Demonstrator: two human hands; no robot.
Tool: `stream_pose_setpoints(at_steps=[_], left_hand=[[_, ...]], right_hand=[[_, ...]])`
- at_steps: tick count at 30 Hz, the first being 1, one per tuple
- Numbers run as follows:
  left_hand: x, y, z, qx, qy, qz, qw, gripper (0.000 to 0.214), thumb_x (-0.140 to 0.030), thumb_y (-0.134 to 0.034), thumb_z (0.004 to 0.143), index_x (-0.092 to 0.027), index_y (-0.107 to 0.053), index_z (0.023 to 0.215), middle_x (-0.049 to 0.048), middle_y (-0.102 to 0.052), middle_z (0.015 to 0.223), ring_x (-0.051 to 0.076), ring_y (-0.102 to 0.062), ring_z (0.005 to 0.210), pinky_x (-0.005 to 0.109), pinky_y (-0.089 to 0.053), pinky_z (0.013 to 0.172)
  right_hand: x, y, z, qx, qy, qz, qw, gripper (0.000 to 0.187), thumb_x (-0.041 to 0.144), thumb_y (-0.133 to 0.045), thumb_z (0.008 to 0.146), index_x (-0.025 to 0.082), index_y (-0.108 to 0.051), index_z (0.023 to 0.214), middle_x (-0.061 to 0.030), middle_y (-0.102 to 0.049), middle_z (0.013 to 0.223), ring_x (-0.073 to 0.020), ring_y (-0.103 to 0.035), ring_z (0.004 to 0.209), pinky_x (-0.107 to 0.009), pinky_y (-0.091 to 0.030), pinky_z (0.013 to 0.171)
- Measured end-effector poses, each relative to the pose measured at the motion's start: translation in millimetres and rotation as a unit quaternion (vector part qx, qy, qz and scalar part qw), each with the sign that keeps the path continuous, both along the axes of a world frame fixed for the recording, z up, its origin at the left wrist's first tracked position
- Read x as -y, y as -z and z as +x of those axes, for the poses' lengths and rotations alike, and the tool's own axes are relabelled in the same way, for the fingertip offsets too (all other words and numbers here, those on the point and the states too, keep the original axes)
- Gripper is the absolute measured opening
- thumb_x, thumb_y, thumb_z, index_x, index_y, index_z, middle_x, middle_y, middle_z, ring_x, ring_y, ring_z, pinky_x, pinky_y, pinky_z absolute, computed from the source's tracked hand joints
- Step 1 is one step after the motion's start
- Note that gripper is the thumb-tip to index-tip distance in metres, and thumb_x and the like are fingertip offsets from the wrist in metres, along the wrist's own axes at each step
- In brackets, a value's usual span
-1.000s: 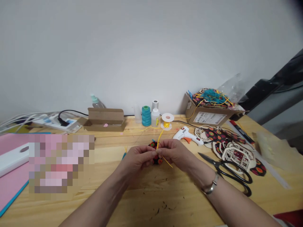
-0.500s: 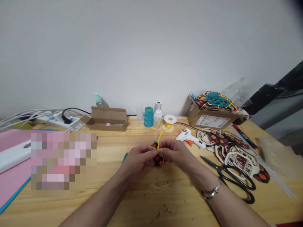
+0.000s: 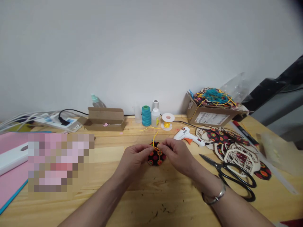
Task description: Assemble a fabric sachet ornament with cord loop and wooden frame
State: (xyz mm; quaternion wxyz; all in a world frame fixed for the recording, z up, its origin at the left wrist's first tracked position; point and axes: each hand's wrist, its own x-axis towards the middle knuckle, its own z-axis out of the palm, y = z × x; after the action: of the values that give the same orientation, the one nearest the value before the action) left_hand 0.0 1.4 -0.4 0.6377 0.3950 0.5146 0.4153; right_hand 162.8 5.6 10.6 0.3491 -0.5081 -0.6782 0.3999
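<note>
On the wooden table [image 3: 151,201], the left hand [image 3: 133,157] and right hand [image 3: 176,154] meet over a small round ornament [image 3: 156,159] covered in dark patterned fabric, which rests on the boards between them. The thumb and forefinger of each hand are closed on a yellow cord [image 3: 155,138] at the ornament's top edge. The cord is on the piece but not finished: a strand rises free and seems uncut from the spool [image 3: 167,121] behind. The scissors [image 3: 232,176] lie untouched to the right, the glue gun [image 3: 187,136] beyond them. More wooden cut-outs [image 3: 236,154] wait in a pile, and others sit corded in the cardboard box [image 3: 210,116].
</note>
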Motion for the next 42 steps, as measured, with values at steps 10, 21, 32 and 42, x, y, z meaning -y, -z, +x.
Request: stream_pose_setpoints(at_steps=[10,21,32,42], left_hand=[[3,-5.9,7,0.096,-0.033,-0.044,0.994,0.014,-0.024,-0.076,0.061,-0.014,-0.074,0.071,-0.0002,-0.067,0.056,0.006,-0.051,0.046,0.016,-0.037,0.045],[3,-0.8,6,0.146,-0.048,-0.06,0.986,0.013,-0.021,-0.076,0.061,-0.013,-0.07,0.069,0.0009,-0.067,0.059,0.008,-0.056,0.053,0.017,-0.04,0.05],[5,2.4,7,0.045,0.036,0.008,0.998,0.018,-0.031,-0.07,0.067,-0.013,-0.07,0.066,0.0009,-0.061,0.056,0.009,-0.047,0.049,0.02,-0.031,0.047],[4,2.0,5,-0.039,0.044,0.003,0.998,0.027,-0.039,-0.07,0.067,-0.013,-0.07,0.073,-0.0055,-0.044,0.045,0.004,-0.024,0.041,0.02,-0.014,0.04]], right_hand=[[27,13.3,-18,0.225,-0.038,0.272,0.935,0.02,0.019,-0.043,0.089,0.015,-0.06,0.079,-0.0054,-0.065,0.072,-0.0146,-0.055,0.062,-0.026,-0.034,0.055],[24,3.3,-10,0.2,-0.038,0.363,0.909,0.024,0.021,-0.044,0.087,0.015,-0.059,0.069,-0.0065,-0.058,0.068,-0.0158,-0.05,0.064,-0.029,-0.037,0.058],[2,10.5,-15,-0.242,-0.02,-0.177,0.954,0.023,0.039,-0.058,0.075,0.016,-0.055,0.075,0.0019,-0.057,0.058,-0.0101,-0.052,0.05,-0.023,-0.041,0.048],[2,4.8,-11,-0.156,0.041,-0.087,0.983,0.015,0.025,-0.059,0.071,0.016,-0.052,0.061,0.0054,-0.045,0.052,-0.007,-0.038,0.05,-0.02,-0.03,0.046]])
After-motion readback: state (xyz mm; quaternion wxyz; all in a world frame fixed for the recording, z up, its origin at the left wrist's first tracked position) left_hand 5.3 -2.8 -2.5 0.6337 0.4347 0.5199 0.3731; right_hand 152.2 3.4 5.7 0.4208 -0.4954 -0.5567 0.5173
